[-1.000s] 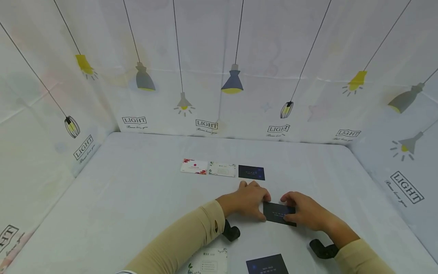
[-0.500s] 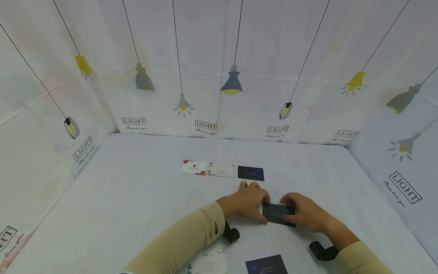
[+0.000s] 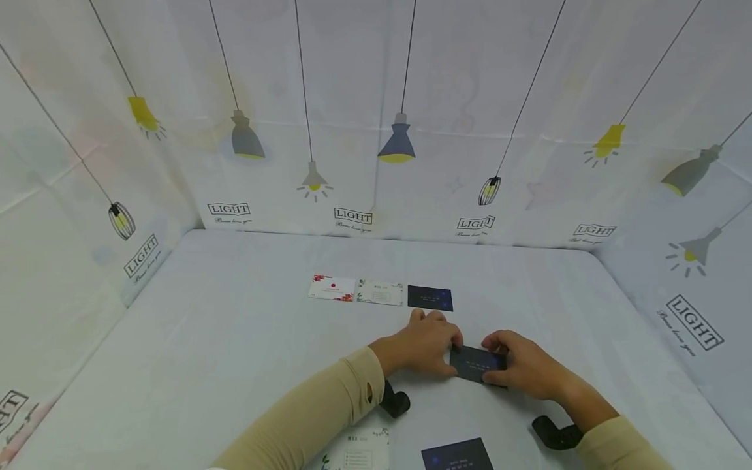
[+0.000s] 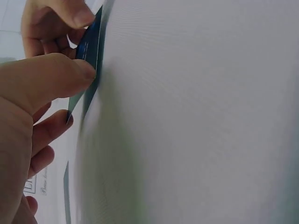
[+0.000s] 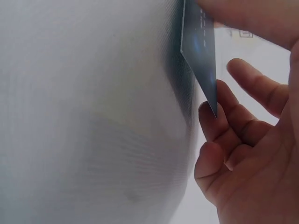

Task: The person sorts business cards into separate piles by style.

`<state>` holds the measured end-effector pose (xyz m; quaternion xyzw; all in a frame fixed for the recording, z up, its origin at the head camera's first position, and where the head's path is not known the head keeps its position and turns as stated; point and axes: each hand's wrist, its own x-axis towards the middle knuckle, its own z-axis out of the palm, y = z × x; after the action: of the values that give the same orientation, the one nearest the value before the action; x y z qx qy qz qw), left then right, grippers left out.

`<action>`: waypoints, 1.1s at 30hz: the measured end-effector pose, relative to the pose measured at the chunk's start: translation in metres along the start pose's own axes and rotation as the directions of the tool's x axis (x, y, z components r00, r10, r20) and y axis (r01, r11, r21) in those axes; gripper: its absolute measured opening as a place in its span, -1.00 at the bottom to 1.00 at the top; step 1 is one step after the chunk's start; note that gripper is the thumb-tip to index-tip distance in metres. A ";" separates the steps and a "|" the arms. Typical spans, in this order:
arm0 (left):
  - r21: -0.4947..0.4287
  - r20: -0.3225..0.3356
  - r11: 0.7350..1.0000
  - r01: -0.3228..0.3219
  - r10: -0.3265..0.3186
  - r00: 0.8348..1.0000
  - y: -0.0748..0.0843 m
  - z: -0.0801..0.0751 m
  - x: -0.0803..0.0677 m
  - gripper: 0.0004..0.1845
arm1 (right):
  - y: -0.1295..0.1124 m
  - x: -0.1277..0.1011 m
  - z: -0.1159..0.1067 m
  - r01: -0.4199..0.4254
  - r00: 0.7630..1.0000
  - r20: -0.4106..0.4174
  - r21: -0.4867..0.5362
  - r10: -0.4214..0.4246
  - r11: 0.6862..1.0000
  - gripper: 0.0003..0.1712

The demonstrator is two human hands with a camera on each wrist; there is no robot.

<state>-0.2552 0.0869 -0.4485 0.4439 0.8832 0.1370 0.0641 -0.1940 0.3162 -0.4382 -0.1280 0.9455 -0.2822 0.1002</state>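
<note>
Hands meet over the middle of the desk in the head view: the left hand and the right hand each pinch one short end of a dark card, which sits just above the white cloth between them. Beyond the knuckles, a row of three cards lies flat and side by side: a red-flowered card, a pale green-leafed card and a dark blue card. Near the front edge, a white card and another dark card lie apart from each other. Over to the left wrist view, the thumb of the left hand presses on the dark card, seen edge-on and lifted off the cloth, with curled fingers below it and the other hand's fingertips at its far end. In the right wrist view, the right hand clamps the dark card between thumb above and curled fingers beneath, its free corner tilted clear of the cloth.
</note>
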 end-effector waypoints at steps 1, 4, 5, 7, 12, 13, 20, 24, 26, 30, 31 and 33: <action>-0.007 -0.005 1.000 0.003 -0.003 1.000 -0.001 0.000 0.000 -0.54 | 0.000 0.000 0.000 0.005 1.000 -0.005 0.001 -0.005 1.000 -0.28; -0.038 -0.019 0.999 0.011 -0.012 1.000 -0.003 -0.004 -0.002 -0.55 | -0.001 -0.001 0.001 0.020 1.000 -0.017 0.001 -0.020 1.000 -0.20; -0.051 -0.022 0.999 0.015 -0.016 1.000 -0.003 -0.005 -0.003 -0.56 | -0.002 -0.001 0.002 0.024 0.999 -0.024 -0.003 -0.024 1.000 -0.19; -0.069 -0.034 0.997 0.018 -0.020 0.999 -0.005 -0.007 -0.004 -0.57 | -0.002 -0.001 0.002 0.040 0.999 -0.035 -0.012 -0.040 0.999 -0.20; -0.111 -0.050 0.993 0.037 -0.043 0.998 -0.009 -0.009 -0.006 -0.56 | -0.004 -0.001 0.002 0.078 0.991 -0.102 -0.065 -0.085 0.995 -0.27; -0.118 -0.051 0.992 0.042 -0.048 0.998 -0.010 -0.010 -0.006 -0.56 | -0.004 0.000 0.002 0.082 0.989 -0.118 -0.074 -0.090 0.994 -0.28; -0.112 -0.091 0.991 0.067 -0.078 0.993 -0.015 -0.013 -0.008 -0.48 | -0.009 0.004 0.000 0.110 0.976 -0.182 -0.081 -0.124 0.991 -0.30; -0.145 -0.117 0.985 0.092 -0.109 0.987 -0.018 -0.018 -0.009 -0.48 | -0.011 0.007 -0.003 0.118 0.971 -0.199 -0.080 -0.132 0.990 -0.28; -0.161 -0.125 0.982 0.098 -0.119 0.985 -0.020 -0.020 -0.010 -0.47 | -0.012 0.009 -0.005 0.119 0.969 -0.206 -0.080 -0.134 0.990 -0.27; -0.184 -0.136 0.978 0.101 -0.127 0.983 -0.025 -0.026 -0.011 -0.45 | -0.011 0.011 -0.009 0.129 0.962 -0.232 -0.078 -0.144 0.989 -0.30; -0.191 -0.139 0.976 0.103 -0.130 0.982 -0.027 -0.028 -0.011 -0.44 | -0.011 0.012 -0.010 0.131 0.960 -0.238 -0.076 -0.146 0.988 -0.30; -0.204 -0.146 0.973 0.105 -0.137 0.980 -0.030 -0.030 -0.012 -0.45 | -0.011 0.014 -0.011 0.135 0.957 -0.249 -0.072 -0.148 0.988 -0.32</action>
<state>-0.2777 0.0549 -0.4285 0.3683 0.8932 0.2540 0.0447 -0.2078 0.3088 -0.4247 -0.1609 0.9462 -0.2770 -0.0455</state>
